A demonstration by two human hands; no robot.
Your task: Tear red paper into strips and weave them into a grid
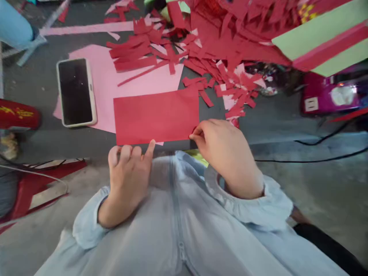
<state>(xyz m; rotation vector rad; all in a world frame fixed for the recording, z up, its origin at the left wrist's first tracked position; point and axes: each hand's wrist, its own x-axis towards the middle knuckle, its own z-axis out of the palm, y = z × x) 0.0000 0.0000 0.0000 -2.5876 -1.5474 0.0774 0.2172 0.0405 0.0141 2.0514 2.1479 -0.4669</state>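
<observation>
A rectangular sheet of red paper (156, 117) lies flat in front of me, close to the table's front edge. At its lower right corner my right hand (222, 147) is closed in a pinch, thumb and forefinger on the paper. My left hand (130, 172) is at the sheet's near edge with its fingers curled and its thumb tip on the paper. Part of that grip is hidden under the hand. A small pink scrap (160, 143) peeks out below the sheet, beside the left thumb. Underneath, a larger pink sheet (105, 82) is partly covered.
A phone (76, 92) lies on the pink sheet. Cut red strips (207, 71) pile up behind the paper. On the left are a red can (18, 115) and a light-blue object (14, 25). Green and red paper (324, 42) and a purple box (330, 92) are at right.
</observation>
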